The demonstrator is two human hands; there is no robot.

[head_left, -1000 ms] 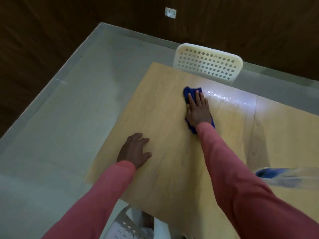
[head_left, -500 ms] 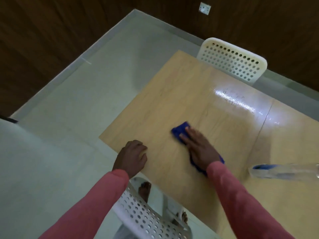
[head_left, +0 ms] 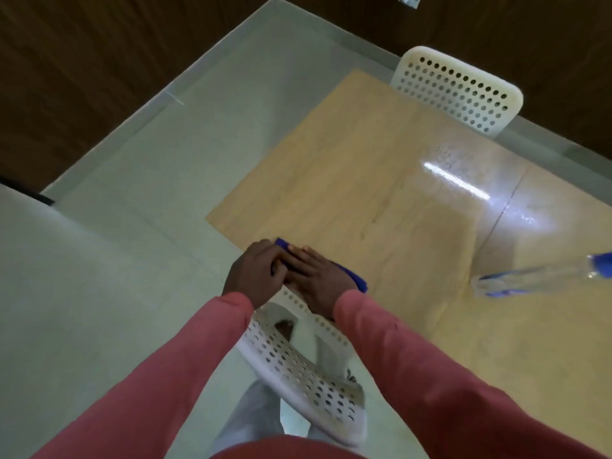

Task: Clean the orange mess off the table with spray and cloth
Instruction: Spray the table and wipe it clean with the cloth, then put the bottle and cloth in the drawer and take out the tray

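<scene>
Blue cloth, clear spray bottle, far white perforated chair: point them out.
Blue cloth (head_left: 356,279), head view, edge showing beside the right hand.
Clear spray bottle (head_left: 536,279), head view, mid body.
Far white perforated chair (head_left: 457,92), head view, backrest.

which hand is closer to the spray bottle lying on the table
Right. The right hand presses the blue cloth at the table's near edge, on the spray bottle's side; the left hand sits beyond it, farther away.

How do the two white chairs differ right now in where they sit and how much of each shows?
The far chair stands at the table's far edge, only its backrest showing. The near chair sits at the near edge below the person's hands, and its top is partly hidden by the sleeves. Both are white perforated plastic.
</scene>
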